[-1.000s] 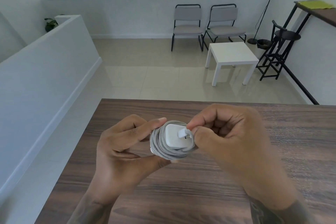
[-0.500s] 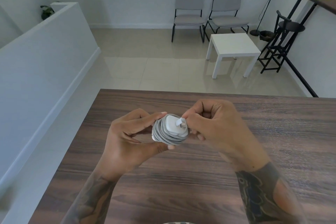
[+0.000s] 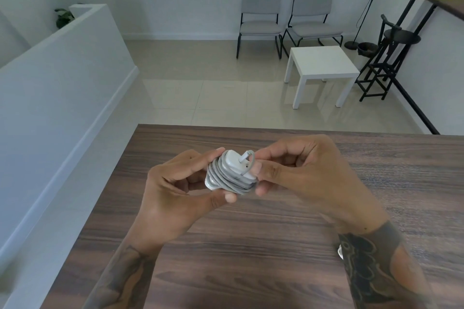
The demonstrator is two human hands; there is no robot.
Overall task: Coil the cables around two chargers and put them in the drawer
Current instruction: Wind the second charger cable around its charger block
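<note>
A white charger [image 3: 234, 163] with a grey cable [image 3: 226, 180] wound around it in several turns is held above the wooden table [image 3: 276, 246]. My left hand [image 3: 180, 188] pinches the bundle from the left, forefinger on top and thumb beneath. My right hand [image 3: 298, 173] grips its right side, and the cable's white plug end [image 3: 247, 155] sticks out in a small loop by my right fingertips. A small white object [image 3: 340, 253] peeks out beside my right forearm. No drawer is in view.
Beyond the table's far edge is a tiled floor with a white side table [image 3: 321, 68], two grey chairs [image 3: 261, 20] and a black stool and shelf stand [image 3: 391, 52] at the right. A low white wall [image 3: 62, 78] runs along the left.
The bundle has tilted so its face points up and away. The plug end, earlier pressed at the charger's face by my right fingers, now stands out in a small loop.
</note>
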